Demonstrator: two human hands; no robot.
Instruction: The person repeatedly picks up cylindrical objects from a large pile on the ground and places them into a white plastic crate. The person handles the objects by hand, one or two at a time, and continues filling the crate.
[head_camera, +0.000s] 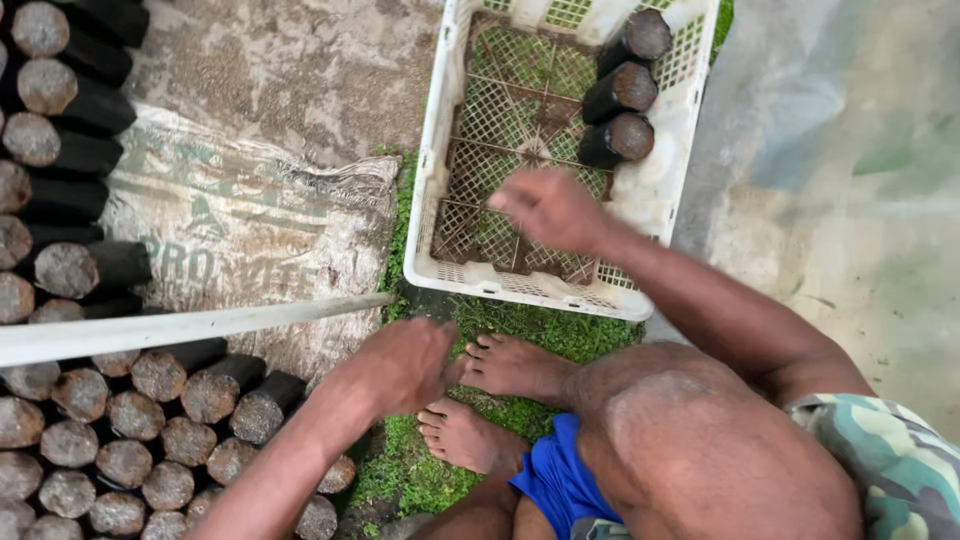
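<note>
Seen from above, a person squats barefoot on a patch of grass (520, 330) between rough concrete ground and a worn printed sack (240, 220). Ahead sits a white plastic crate (440, 150) with a lattice floor, mostly bare, holding three black soil-filled nursery bags (620, 95) lying in a row against its far right wall. To the left, a large heap of the same filled bags (110, 440) lies stacked on its sides, soil ends showing, crossed by a pale pole (180, 325). The right hand (550, 208) hovers over the crate, fingers loosely spread and holding nothing. The left hand (400, 365) reaches toward the heap, curled downward just beside the nearest bags; whether it grips one cannot be told. The work looks like loading the crate, at the pick-up stage; the next move calls for a firm hold on one bag.
</note>
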